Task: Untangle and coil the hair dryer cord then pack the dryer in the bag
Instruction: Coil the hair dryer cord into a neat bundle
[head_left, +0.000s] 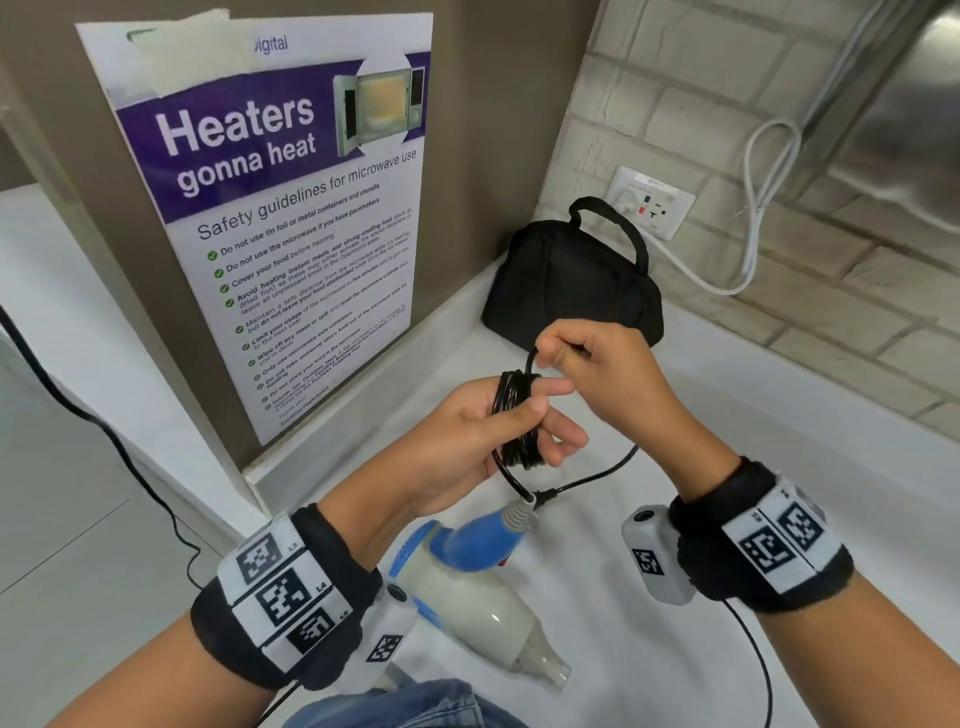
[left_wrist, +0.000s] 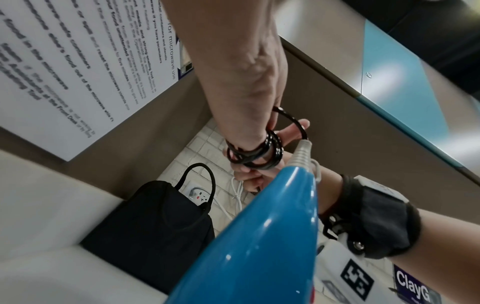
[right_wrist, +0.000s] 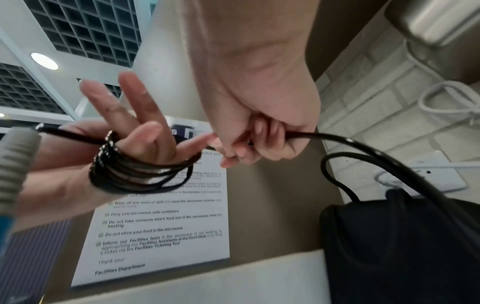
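The hair dryer (head_left: 467, 587), blue handle and cream body, lies on the white counter (head_left: 779, 467) between my wrists. Its black cord (head_left: 517, 415) is wound in several loops around the fingers of my left hand (head_left: 540, 415), with the thumb lying over the loops. My right hand (head_left: 566, 358), just above, pinches the free cord; in the right wrist view this strand (right_wrist: 363, 146) runs out past the right hand (right_wrist: 246, 148). The coil (right_wrist: 135, 172) sits on splayed left fingers (right_wrist: 130, 115). The black bag (head_left: 571, 280) stands in the far corner, its opening not visible.
A poster (head_left: 291, 208) covers the panel on the left. A wall socket (head_left: 652, 202) with a white cable (head_left: 753, 208) is behind the bag on the brick wall. A thin black lead (head_left: 753, 649) trails from my right wristband. The counter edge drops off on the left.
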